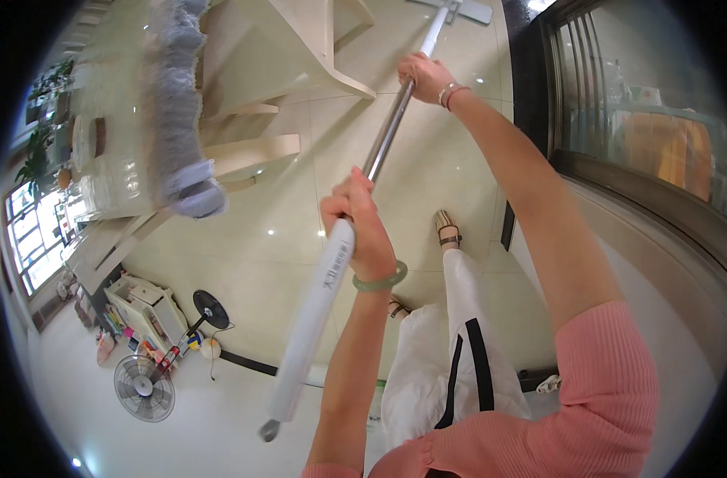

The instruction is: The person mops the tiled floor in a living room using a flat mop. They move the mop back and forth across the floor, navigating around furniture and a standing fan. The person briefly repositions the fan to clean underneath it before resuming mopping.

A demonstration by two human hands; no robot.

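Observation:
A flat mop (311, 323) slants across the view, its pale grey grip low and its shiny metal pole running up and away. My left hand (361, 227), with a green bangle at the wrist, is wrapped round the pole just above the grip. Farther up, my right hand (425, 77), wearing thin bracelets, is closed on the pole near its white lower section. The flat mop head (471, 11) lies on the tiled floor (284, 199) at the top edge and is partly cut off.
A table with a fringed blue-grey cloth (180, 103) and angled cream legs (260, 151) stands to the left. Along the right runs a dark-framed glass door (562, 103). Two fans (144, 386) and a small white cabinet (144, 311) are at lower left. My feet (448, 231) are on the tiles.

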